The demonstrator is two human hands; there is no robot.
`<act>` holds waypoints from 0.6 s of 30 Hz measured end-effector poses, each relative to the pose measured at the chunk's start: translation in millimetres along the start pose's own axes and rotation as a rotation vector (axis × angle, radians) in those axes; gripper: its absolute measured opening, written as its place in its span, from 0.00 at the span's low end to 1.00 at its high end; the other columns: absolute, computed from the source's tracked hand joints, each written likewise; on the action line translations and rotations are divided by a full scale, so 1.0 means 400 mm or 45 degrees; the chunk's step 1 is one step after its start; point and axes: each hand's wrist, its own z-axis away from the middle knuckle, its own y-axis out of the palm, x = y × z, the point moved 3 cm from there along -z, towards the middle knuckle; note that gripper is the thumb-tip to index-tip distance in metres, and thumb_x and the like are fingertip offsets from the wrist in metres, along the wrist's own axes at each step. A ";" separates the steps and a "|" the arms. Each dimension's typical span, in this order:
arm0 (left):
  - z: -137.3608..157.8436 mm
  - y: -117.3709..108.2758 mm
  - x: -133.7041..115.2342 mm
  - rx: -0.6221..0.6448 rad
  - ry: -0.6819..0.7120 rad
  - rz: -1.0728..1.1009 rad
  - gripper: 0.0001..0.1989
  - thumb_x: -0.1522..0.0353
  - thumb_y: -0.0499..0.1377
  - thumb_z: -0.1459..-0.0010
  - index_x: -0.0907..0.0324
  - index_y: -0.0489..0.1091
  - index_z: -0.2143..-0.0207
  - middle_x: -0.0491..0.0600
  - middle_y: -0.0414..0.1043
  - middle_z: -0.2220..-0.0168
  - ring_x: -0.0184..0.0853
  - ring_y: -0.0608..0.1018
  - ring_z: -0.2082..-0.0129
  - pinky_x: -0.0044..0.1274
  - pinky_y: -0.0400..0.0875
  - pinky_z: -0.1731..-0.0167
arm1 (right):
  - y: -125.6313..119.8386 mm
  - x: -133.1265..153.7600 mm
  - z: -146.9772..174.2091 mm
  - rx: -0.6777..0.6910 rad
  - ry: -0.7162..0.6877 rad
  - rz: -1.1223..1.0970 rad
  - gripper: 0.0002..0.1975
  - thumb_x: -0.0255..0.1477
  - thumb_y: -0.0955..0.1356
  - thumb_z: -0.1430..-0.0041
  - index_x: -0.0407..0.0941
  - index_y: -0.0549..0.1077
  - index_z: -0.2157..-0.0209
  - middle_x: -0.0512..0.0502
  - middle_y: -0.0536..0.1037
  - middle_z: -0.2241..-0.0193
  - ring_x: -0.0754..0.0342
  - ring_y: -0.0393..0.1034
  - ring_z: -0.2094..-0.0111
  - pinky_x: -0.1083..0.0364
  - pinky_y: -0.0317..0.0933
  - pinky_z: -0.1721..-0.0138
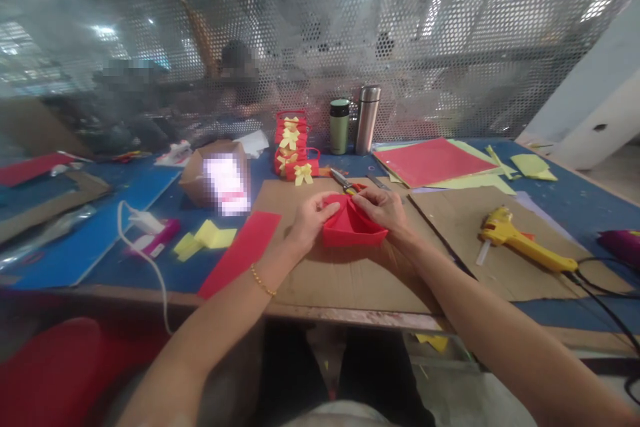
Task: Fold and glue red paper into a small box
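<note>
Your left hand and right hand pinching a red box, its red inside showing, over the cardboard, lidded cup and flask behind the cardboard, insides hidden.

The screen is blurred; the right edge cuts a purple thing; fingers partly hide the red box.

- A plain red paper piece
- Red boxes trimmed with yellow bows
- A pale-green tumbler and silver flask
- A yellow glue gun
- Blue surface, dot-patterned grey panel
</note>
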 end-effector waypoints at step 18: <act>-0.009 -0.012 0.009 -0.071 0.010 -0.123 0.10 0.69 0.70 0.52 0.62 0.74 0.68 0.43 0.72 0.75 0.27 0.72 0.76 0.21 0.66 0.72 | 0.014 -0.019 0.000 0.000 0.038 -0.017 0.17 0.43 0.68 0.47 0.46 0.74 0.80 0.50 0.72 0.82 0.55 0.63 0.77 0.56 0.55 0.75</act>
